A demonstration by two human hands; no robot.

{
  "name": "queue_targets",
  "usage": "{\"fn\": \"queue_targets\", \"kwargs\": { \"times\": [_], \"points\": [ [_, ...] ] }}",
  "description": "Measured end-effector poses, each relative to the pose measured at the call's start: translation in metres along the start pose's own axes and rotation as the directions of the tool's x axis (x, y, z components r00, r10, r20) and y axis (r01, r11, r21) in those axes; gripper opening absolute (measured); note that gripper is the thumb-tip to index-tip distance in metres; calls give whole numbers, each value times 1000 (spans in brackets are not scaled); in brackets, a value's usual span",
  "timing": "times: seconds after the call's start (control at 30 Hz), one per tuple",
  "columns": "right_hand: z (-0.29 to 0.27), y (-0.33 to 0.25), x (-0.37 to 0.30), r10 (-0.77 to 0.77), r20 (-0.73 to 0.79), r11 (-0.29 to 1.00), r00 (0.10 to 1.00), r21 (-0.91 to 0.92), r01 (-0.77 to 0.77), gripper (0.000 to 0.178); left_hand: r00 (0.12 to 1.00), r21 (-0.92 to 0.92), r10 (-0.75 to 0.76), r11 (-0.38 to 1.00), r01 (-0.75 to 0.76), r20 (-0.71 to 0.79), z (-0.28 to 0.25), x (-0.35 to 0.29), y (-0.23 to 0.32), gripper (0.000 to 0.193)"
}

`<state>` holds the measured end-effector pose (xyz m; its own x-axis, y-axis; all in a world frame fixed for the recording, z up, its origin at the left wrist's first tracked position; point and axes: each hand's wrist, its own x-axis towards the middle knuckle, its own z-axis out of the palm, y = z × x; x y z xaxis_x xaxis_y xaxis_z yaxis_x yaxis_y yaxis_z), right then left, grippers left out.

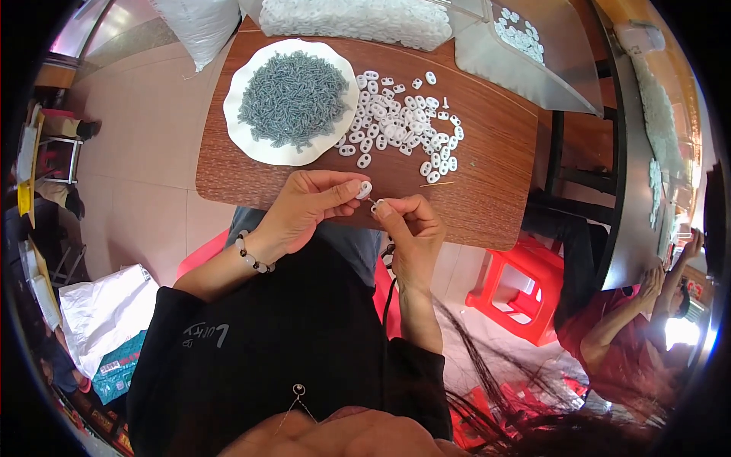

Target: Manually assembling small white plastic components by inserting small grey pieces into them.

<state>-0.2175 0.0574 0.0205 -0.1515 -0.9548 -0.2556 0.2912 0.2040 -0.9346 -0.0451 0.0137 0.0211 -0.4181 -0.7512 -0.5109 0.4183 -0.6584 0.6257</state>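
Observation:
Between the thumb and forefinger of my left hand [308, 204] is a small white oval plastic piece with holes [365, 190]. My right hand [411, 228] is closed in a pinch just to the right of it. At its fingertips shows a tiny pale item [376, 206], too small to name, with a thin shiny bit pointing toward the oval piece. Both hands are above the near edge of the brown table [487, 206]. Beyond them lies a loose pile of similar white oval pieces [396, 122]. A scalloped white plate [237, 126] at the left holds a heap of small grey-blue screw-like plugs [293, 99].
A thin yellowish stick [436, 183] lies near my right hand. Clear bins of white parts [358, 19] stand at the far edge. A red plastic stool [521, 293] is on the floor at right, near another person [617, 335]. White bags [106, 305] lie at left.

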Motion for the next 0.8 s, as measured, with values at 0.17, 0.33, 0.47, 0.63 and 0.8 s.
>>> {"fn": "queue_targets", "kwargs": {
  "times": [0.17,0.33,0.47,0.63,0.8],
  "points": [
    [1,-3,-1,-2,-25,999,1000,-51,0,4,999,45,34,998,-33,-11,2,0,1,25],
    [0,-1,0,-18,-40,989,999,-144,12,5,999,89,53,995,-53,-6,-1,1,-3,26],
    [1,-4,0,-5,-46,988,999,-153,-2,5,996,118,84,989,-84,2,-1,1,-2,24],
    [2,2,0,-91,-31,976,995,-201,83,5,977,233,213,949,-210,12,5,-1,0,22],
    [3,1,0,-105,-29,967,994,-234,95,5,962,311,271,913,-263,16,6,-2,2,22]
  ]
}}
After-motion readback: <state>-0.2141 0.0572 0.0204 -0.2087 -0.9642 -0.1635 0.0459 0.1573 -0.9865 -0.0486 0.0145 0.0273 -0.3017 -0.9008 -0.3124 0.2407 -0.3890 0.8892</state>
